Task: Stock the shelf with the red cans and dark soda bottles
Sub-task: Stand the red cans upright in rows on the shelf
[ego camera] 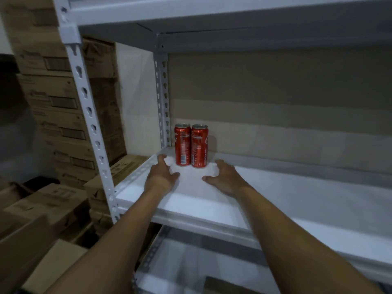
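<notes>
Two red cans stand upright side by side at the back left corner of the white shelf (265, 200): the left can (182, 147) and the right can (199, 145), touching or nearly so. My left hand (161, 174) hovers just in front of and left of the cans, fingers relaxed, holding nothing. My right hand (222, 176) is just in front of and right of them, fingers spread and also empty. Neither hand touches a can. No dark soda bottles are in view.
A white slotted upright (89, 111) frames the shelf's front left; another post (162, 98) stands at the back corner. Stacked cardboard boxes (57, 107) fill the left side. A shelf board (212, 15) runs overhead and a lower shelf (191, 270) lies beneath.
</notes>
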